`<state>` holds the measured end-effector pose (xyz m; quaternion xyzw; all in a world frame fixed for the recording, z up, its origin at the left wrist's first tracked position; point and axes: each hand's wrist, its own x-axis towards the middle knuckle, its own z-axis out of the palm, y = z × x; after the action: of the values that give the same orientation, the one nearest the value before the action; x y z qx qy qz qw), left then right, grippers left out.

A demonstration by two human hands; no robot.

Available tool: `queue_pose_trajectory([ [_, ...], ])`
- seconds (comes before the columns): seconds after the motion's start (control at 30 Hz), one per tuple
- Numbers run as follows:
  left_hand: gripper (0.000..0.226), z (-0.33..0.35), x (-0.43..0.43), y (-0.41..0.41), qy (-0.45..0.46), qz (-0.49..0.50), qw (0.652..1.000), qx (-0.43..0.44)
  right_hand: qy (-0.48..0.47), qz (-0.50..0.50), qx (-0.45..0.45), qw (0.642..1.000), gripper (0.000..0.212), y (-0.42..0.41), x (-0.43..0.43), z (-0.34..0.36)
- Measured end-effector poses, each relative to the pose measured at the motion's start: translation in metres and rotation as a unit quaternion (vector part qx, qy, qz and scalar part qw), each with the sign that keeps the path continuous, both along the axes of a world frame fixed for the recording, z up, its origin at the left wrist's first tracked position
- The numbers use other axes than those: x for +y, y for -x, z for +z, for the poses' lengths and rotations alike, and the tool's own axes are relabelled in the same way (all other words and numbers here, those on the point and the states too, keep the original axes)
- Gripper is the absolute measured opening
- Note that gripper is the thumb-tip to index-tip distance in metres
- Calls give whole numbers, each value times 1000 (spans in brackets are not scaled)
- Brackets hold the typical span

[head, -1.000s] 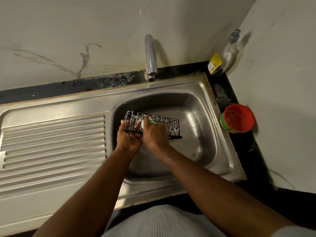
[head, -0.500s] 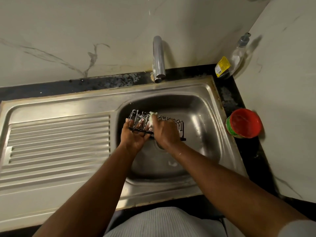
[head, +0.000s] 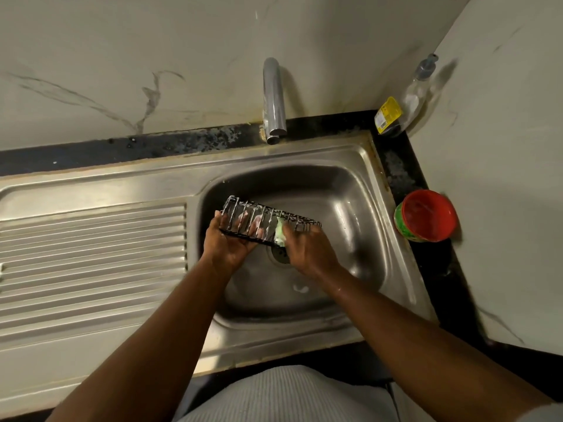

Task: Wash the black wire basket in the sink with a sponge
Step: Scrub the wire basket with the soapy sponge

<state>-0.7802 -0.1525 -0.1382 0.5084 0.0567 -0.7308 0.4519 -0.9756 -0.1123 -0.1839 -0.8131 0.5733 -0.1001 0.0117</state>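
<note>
There were two hands, the left hand (head: 227, 242) and the right hand (head: 307, 249), one wire basket (head: 268, 220), one sponge (head: 279, 233), one sink (head: 350, 184), one tap (head: 274, 99), one bottle (head: 405, 102) and one red-lidded tub (head: 426, 216).

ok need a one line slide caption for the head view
Left hand holds a soapy black wire basket over the steel sink while the right hand scrubs it with a green sponge.
</note>
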Motion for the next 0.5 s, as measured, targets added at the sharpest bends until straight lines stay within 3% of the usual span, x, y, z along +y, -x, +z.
queue_pose_trajectory([
  [0.13,52,0,2,2,-5,27,999,16,-95,-248,12,964,65,18,3,-6],
  [0.23,54,-5,0,0,-22,38,999,0,-163,-310,-16,937,63,7,3,2],
  [0.27,55,-9,0,1,-26,43,999,-5,-188,-348,-51,917,63,7,2,5],
  [0.37,72,-12,-2,6,-14,49,998,-39,-268,-491,-174,811,65,17,2,7],
  [0.43,89,-7,1,14,6,27,998,-54,-304,-497,-228,780,57,19,4,0],
  [0.5,71,-4,9,29,9,-47,996,-72,-334,-475,-245,777,52,19,4,-6],
])
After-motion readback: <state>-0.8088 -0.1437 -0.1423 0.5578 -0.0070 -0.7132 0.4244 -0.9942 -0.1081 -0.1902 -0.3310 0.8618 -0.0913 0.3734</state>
